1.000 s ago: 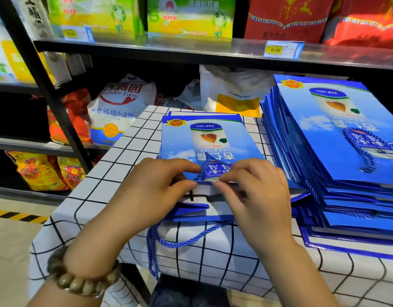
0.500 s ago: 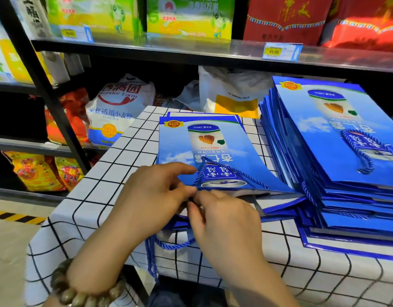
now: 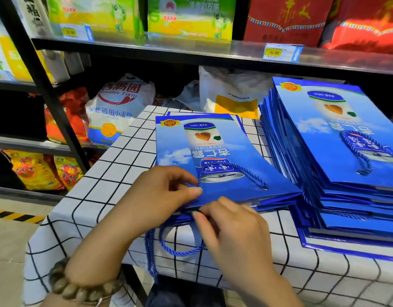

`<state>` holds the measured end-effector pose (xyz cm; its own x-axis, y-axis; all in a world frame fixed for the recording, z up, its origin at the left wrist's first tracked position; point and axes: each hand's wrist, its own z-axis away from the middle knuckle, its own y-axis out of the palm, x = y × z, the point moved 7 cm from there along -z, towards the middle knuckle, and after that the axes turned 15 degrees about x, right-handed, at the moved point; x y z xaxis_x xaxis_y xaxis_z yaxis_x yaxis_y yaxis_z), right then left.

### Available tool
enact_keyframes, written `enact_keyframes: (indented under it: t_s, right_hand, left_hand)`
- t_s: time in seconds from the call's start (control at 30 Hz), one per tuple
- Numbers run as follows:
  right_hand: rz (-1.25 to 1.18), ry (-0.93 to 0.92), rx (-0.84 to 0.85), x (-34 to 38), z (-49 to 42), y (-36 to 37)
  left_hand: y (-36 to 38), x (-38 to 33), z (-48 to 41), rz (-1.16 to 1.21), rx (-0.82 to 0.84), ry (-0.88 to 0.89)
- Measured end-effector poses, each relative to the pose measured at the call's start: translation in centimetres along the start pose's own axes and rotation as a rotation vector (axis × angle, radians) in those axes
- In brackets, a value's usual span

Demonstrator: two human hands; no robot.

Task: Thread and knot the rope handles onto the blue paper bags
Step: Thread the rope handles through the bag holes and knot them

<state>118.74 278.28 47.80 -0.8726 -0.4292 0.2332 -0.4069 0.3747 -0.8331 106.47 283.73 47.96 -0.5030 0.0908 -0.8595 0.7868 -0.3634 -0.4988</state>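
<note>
Top bag (image 3: 173, 149) is lying flat on the checked desk (image 3: 115, 173), long axis running away from the person, mouth edge facing them; all places below are taken from that mouth edge. One threaded handle (image 3: 235, 166) is already arching across the bag's face just beyond the edge. Left hand (image 3: 160, 196) is sitting on the edge's left part; its fingers (image 3: 191, 191) are curling in, thumb and forefinger pinching the paper lip where that handle's left end is entering. Right hand (image 3: 233, 227) is working just under the edge; its fingers (image 3: 200, 220) are bunching tight, seemingly nipping the loose rope (image 3: 180, 253), whose loop is hanging below the edge over the desk front; the rope tip itself is hiding. Judgement: the next hole is probably lying just beyond and above the right fingertips, so the right hand is looking the nearer for the push, the left doing the steadying. Finished stack (image 3: 324, 156) is leaning to the right of the edge.
</note>
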Motion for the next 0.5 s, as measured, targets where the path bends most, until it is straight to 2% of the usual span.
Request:
enact_keyframes:
  t_s: [0.17,0.23,0.3,0.37,0.43,0.5]
  right_hand:
    - [-0.13,0.024,-0.05,-1.2,-0.1,-0.8]
    - [-0.03,0.047,0.022,-1.8,-0.3,-0.4]
    - [0.069,0.038,0.132,-1.9,-0.1,0.5]
    - [0.108,0.013,0.166,-1.7,0.2,1.0]
    - [0.116,-0.027,0.157,-1.2,0.4,1.1]
    - [0.135,-0.084,0.122,-1.0,0.3,0.7]
  left_hand:
    - [0.6,0.4,-1.4,-0.144,0.026,-0.021]
    - [0.3,0.1,-1.4,-0.188,-0.033,-0.008]
    - [-1.0,0.0,-1.5,-0.233,-0.172,-0.021]
    - [-2.6,0.1,-1.5,-0.253,-0.305,-0.047]
    - [-3.2,0.3,-1.6,-0.219,-0.336,-0.026]
    - [-3.2,0.4,-1.8,-0.21,-0.3,0.003]
